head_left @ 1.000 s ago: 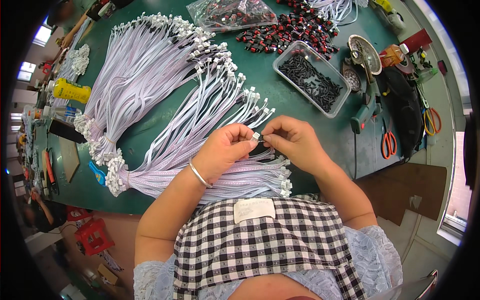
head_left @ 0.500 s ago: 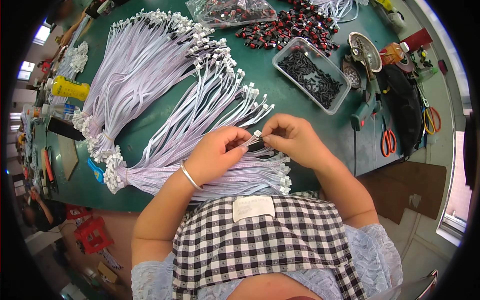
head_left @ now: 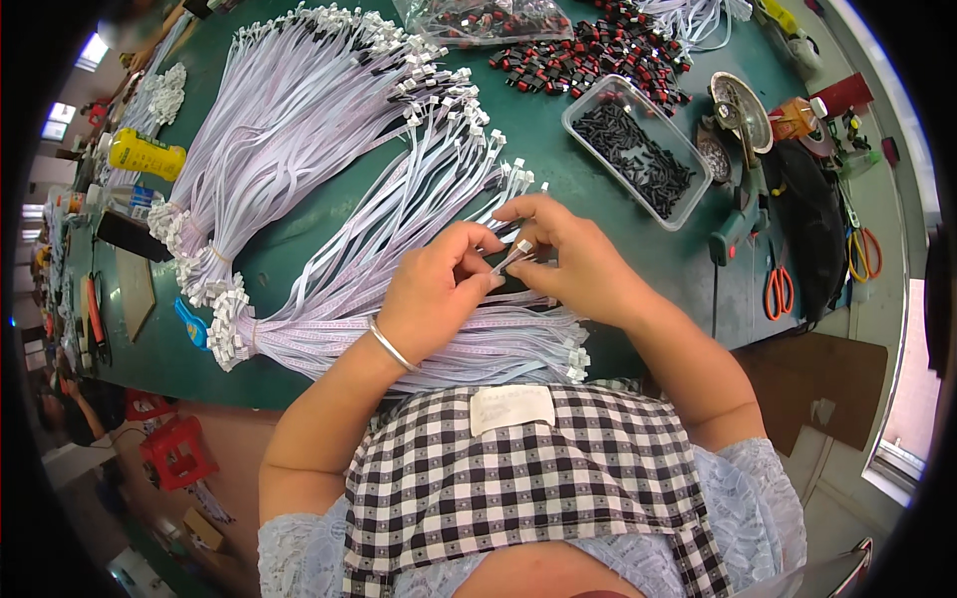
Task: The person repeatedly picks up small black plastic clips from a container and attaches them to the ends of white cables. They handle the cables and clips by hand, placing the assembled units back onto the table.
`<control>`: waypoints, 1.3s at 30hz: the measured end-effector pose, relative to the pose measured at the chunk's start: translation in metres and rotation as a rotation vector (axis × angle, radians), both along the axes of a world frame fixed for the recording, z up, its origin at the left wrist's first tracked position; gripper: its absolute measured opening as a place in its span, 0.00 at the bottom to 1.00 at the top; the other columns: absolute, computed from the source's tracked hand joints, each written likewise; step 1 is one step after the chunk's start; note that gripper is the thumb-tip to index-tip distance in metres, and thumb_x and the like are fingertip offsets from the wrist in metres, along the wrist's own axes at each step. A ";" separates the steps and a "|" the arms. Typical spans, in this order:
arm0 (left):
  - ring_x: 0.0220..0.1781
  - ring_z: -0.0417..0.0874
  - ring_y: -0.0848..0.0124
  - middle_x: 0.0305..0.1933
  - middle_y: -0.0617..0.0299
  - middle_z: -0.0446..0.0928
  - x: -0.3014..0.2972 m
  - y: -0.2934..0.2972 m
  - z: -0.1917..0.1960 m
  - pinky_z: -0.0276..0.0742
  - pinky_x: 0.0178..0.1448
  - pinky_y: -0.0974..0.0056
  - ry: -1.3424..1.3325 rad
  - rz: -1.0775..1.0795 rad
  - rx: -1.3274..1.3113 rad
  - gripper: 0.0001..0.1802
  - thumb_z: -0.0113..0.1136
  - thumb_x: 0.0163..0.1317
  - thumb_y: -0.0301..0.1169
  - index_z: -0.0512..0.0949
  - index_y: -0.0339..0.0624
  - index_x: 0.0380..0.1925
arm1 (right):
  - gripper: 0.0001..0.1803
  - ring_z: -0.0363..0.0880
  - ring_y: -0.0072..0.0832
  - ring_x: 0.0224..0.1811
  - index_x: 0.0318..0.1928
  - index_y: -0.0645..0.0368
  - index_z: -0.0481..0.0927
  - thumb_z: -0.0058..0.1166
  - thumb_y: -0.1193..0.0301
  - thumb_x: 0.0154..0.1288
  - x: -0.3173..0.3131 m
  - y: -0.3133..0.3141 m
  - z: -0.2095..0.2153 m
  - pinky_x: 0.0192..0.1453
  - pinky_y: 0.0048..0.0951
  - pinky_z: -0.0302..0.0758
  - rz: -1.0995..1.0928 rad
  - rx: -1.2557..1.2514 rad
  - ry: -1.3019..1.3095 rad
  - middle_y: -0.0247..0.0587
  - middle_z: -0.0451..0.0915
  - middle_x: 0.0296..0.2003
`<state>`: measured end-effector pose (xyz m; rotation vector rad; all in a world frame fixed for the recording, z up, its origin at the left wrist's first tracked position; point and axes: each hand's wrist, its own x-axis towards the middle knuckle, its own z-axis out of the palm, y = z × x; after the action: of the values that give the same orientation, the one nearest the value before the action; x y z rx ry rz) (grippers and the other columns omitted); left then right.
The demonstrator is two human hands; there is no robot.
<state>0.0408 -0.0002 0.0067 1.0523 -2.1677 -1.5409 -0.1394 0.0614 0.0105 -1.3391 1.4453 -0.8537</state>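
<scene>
My left hand (head_left: 439, 284), a silver bangle on its wrist, pinches the end of a thin flat cable (head_left: 506, 261) between thumb and forefinger. Facing it, my right hand (head_left: 573, 257) is closed on the same cable end, its fingertips just by a small white connector (head_left: 523, 246). Anything smaller between those fingertips is hidden. Under both hands spreads a tied bundle of white and pinkish flat cables (head_left: 329, 334), white connectors at its ends. Beyond lies a larger bundle (head_left: 289, 130) of the same cables.
To the right stands a clear plastic tray (head_left: 688, 206) of short black tubes. Behind it lie a pile of red-and-black parts (head_left: 598, 55) and a filled plastic bag (head_left: 488, 22). A green heat tool (head_left: 738, 234), a metal bowl (head_left: 763, 110) and orange-handled scissors (head_left: 778, 294) are at the right.
The view has shifted slightly. My right fingers have re-posed around the cable end, and the white connector now sits a little higher between my hands. Both hands stay close together.
</scene>
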 end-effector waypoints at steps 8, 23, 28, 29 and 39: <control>0.32 0.77 0.57 0.26 0.58 0.75 -0.015 0.002 -0.010 0.72 0.37 0.59 -0.079 -0.142 -0.609 0.07 0.62 0.50 0.25 0.75 0.41 0.29 | 0.16 0.74 0.37 0.45 0.44 0.57 0.78 0.59 0.75 0.52 -0.077 0.002 0.009 0.52 0.34 0.70 -0.099 -0.548 0.710 0.39 0.78 0.43; 0.30 0.77 0.61 0.26 0.60 0.75 -0.033 0.015 -0.002 0.72 0.34 0.59 -0.134 -0.387 -0.685 0.07 0.63 0.51 0.32 0.79 0.42 0.27 | 0.06 0.76 0.43 0.41 0.34 0.59 0.76 0.54 0.74 0.54 -0.140 -0.013 -0.018 0.45 0.40 0.73 0.100 -0.228 1.051 0.44 0.77 0.34; 0.32 0.77 0.60 0.30 0.55 0.76 -0.031 0.005 0.016 0.73 0.36 0.61 0.000 -0.398 -0.375 0.08 0.60 0.51 0.28 0.78 0.37 0.32 | 0.05 0.76 0.44 0.41 0.34 0.59 0.76 0.50 0.76 0.55 -0.135 -0.017 -0.013 0.44 0.41 0.73 -0.030 -0.297 0.925 0.45 0.76 0.34; 0.31 0.77 0.64 0.30 0.55 0.76 -0.031 0.003 0.021 0.73 0.37 0.64 -0.013 -0.424 -0.352 0.08 0.59 0.52 0.26 0.77 0.35 0.33 | 0.06 0.76 0.44 0.41 0.34 0.59 0.76 0.50 0.77 0.55 -0.135 -0.018 -0.014 0.44 0.40 0.73 -0.066 -0.332 0.904 0.45 0.76 0.34; 0.32 0.76 0.79 0.32 0.67 0.76 -0.030 -0.026 0.035 0.72 0.40 0.74 0.007 -0.356 0.522 0.06 0.58 0.58 0.23 0.75 0.36 0.35 | 0.08 0.76 0.43 0.39 0.32 0.63 0.77 0.50 0.83 0.49 -0.125 -0.015 0.004 0.42 0.37 0.73 0.085 -0.384 0.766 0.44 0.75 0.33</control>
<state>0.0109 -0.0261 0.0415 0.8083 -2.0779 -2.3560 -0.2644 0.0463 0.0140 -2.1574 1.8268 -0.5953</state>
